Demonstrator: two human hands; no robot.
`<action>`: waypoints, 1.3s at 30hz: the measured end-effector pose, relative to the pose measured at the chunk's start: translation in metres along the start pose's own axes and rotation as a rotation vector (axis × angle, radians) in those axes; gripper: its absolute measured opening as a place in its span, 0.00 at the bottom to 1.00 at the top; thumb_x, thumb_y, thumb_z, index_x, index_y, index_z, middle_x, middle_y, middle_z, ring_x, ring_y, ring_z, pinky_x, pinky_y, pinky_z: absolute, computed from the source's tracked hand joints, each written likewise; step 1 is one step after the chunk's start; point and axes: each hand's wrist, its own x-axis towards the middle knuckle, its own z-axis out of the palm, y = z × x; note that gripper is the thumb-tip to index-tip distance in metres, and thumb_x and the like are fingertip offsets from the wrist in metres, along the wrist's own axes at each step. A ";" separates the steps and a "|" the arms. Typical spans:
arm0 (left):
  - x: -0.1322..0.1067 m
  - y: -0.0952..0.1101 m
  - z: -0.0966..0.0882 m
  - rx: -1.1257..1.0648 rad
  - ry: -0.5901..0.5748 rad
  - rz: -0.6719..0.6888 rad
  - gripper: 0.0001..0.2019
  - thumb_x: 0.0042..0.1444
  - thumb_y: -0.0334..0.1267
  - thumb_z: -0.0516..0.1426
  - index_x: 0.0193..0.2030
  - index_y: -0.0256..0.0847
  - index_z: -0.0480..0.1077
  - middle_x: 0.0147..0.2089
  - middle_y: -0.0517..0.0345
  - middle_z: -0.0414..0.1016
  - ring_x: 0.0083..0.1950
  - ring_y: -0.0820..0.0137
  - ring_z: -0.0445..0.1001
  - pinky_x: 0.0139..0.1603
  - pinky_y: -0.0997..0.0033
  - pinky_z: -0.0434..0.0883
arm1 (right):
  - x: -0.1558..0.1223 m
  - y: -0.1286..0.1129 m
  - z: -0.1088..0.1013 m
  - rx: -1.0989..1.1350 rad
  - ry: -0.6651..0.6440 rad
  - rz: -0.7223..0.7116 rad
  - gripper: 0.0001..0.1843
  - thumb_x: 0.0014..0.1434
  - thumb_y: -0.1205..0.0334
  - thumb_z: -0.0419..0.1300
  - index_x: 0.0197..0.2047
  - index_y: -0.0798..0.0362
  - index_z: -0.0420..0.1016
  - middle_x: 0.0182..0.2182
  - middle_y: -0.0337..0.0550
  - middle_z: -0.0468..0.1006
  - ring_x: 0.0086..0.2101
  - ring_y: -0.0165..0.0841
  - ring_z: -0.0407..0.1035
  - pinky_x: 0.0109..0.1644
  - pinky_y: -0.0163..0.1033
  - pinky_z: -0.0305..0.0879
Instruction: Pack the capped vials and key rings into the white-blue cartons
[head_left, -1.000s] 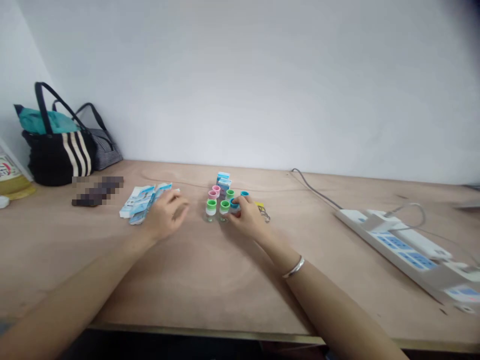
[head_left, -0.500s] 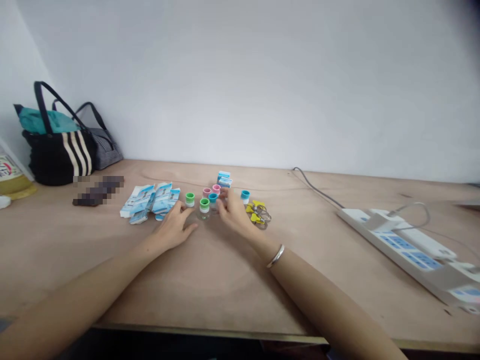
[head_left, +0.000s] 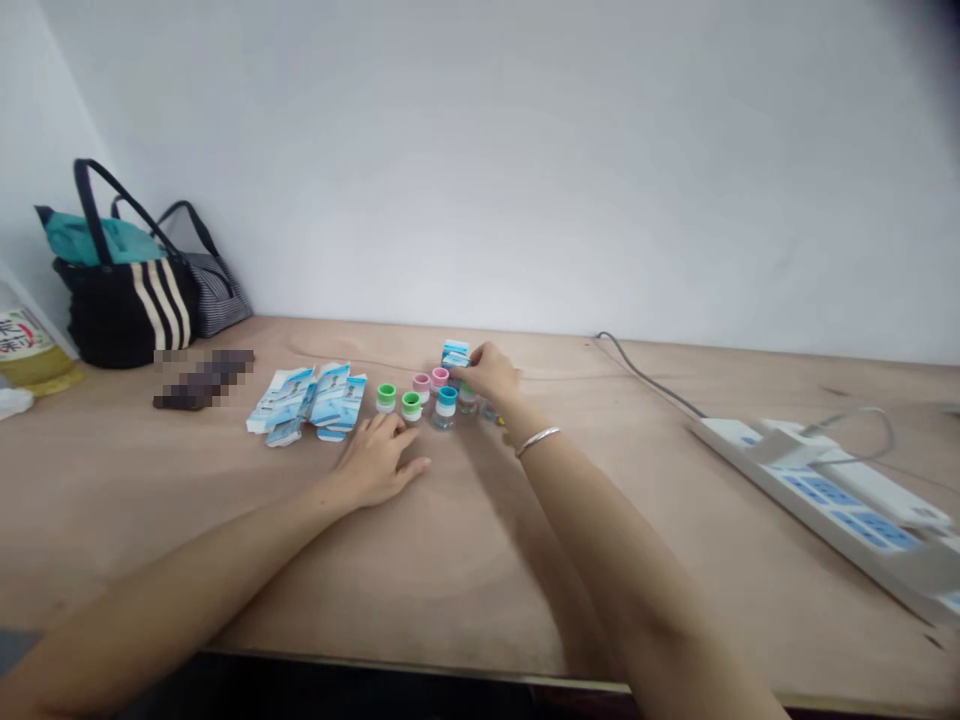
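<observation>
My right hand reaches over the small bottles, its fingers closed on the right end of a small blue-and-white box. Another such box stands just behind it. My left hand rests on the table, fingers stretched and thumb apart, fingertips close to a green-topped bottle. Around it are a second green-topped bottle, two pink-topped bottles and a blue-topped bottle. Under my right wrist, another bottle and the yellow-tagged rings are mostly hidden.
Flattened blue-and-white boxes lie left of the bottles. Further left are a blurred-out dark object, a striped black bag and a bottle of yellow liquid. A white power strip with its cable lies at right.
My right hand has moved from the bottles back to the front small box and closed on it. The blue-topped bottle now stands further right and forward. My left hand has shifted slightly right.
</observation>
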 end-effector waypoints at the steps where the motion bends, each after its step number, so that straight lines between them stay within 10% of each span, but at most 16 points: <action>1: 0.000 -0.001 0.000 0.000 0.001 -0.006 0.21 0.55 0.52 0.54 0.52 0.43 0.69 0.44 0.49 0.68 0.48 0.57 0.66 0.47 0.54 0.66 | 0.000 0.001 0.001 0.007 0.017 -0.004 0.24 0.44 0.48 0.63 0.42 0.51 0.68 0.36 0.44 0.77 0.39 0.41 0.70 0.47 0.47 0.57; 14: 0.002 -0.009 0.003 -0.150 -0.004 -0.043 0.24 0.55 0.50 0.55 0.56 0.40 0.64 0.50 0.48 0.65 0.52 0.59 0.69 0.52 0.59 0.68 | -0.027 -0.008 -0.027 0.375 0.464 -0.357 0.19 0.51 0.53 0.60 0.44 0.54 0.70 0.41 0.49 0.76 0.40 0.38 0.68 0.49 0.46 0.59; 26: -0.005 0.006 -0.023 -0.449 0.125 0.014 0.36 0.45 0.49 0.64 0.59 0.44 0.53 0.56 0.49 0.66 0.55 0.59 0.68 0.54 0.57 0.68 | -0.110 0.010 -0.028 0.445 -0.178 -0.852 0.15 0.51 0.56 0.63 0.41 0.53 0.71 0.36 0.44 0.77 0.35 0.34 0.68 0.40 0.39 0.64; 39: -0.010 0.010 -0.009 -0.643 0.194 -0.044 0.26 0.46 0.43 0.64 0.47 0.44 0.55 0.50 0.53 0.68 0.50 0.64 0.73 0.49 0.58 0.71 | -0.107 0.005 -0.031 0.336 -0.126 -0.827 0.14 0.55 0.51 0.60 0.35 0.53 0.75 0.31 0.44 0.78 0.33 0.34 0.71 0.38 0.37 0.62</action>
